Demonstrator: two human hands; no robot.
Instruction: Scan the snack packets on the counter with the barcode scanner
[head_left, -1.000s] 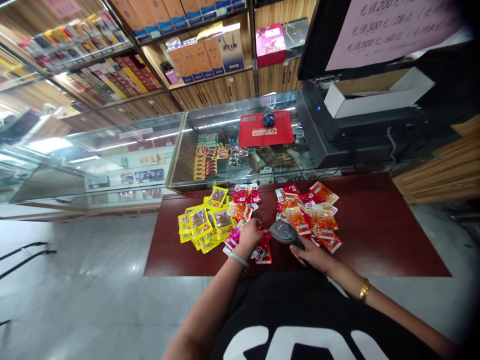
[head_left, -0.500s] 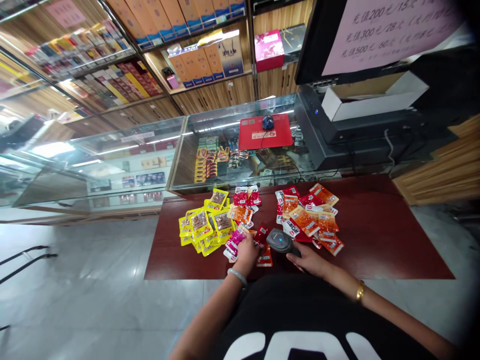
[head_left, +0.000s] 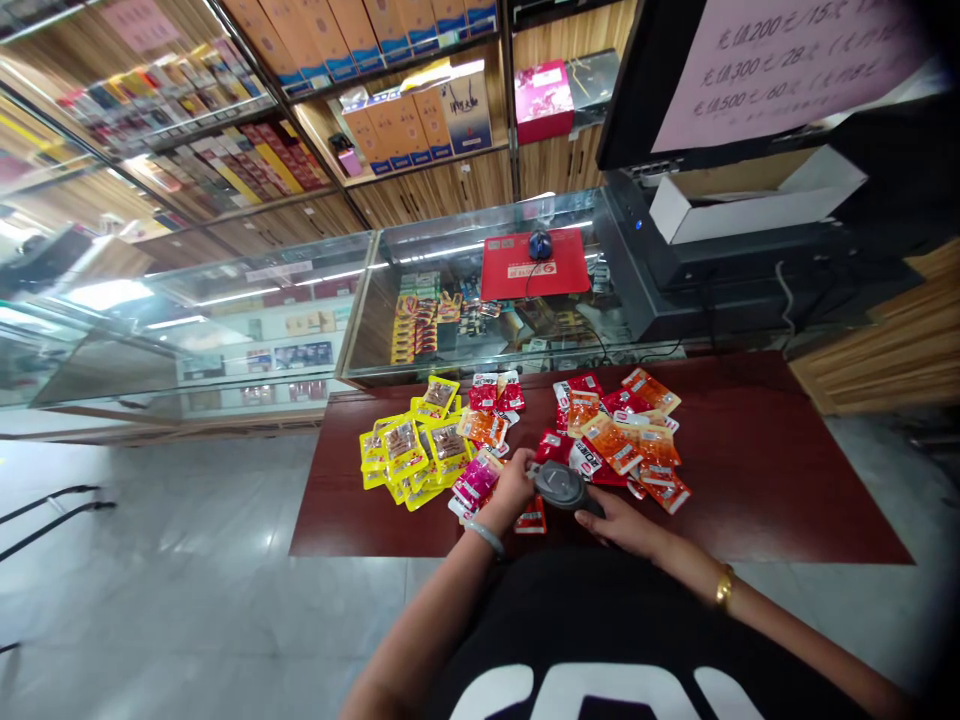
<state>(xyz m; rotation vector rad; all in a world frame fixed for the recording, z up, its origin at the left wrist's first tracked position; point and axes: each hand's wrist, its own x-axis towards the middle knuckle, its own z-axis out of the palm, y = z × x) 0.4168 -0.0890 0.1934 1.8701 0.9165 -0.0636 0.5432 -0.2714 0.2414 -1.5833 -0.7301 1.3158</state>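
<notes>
My right hand (head_left: 619,518) is wrapped around the handle of a dark grey barcode scanner (head_left: 561,485), whose head points left. My left hand (head_left: 513,490) is closed at the scanner's front, gripping a small red snack packet (head_left: 551,445) that shows just beyond the scanner head. The scanner partly hides this packet and my left fingertips. Left of that hand lie a purple packet (head_left: 477,480) and a pile of yellow snack packets (head_left: 405,448). An orange packet (head_left: 531,517) is below the hand. To the right spreads a heap of orange and red packets (head_left: 637,440).
The packets lie on a dark red tabletop (head_left: 765,470). Behind it stands a glass display case (head_left: 435,240) with a red mouse pad (head_left: 499,270) and a computer mouse (head_left: 540,245). A white open box (head_left: 750,218) sits on dark equipment (head_left: 690,290) at the right.
My left hand has moved right and slightly up, bringing the red packet past the scanner's front toward the right heap. The scanner in my right hand has barely moved; its blue light no longer shows.
</notes>
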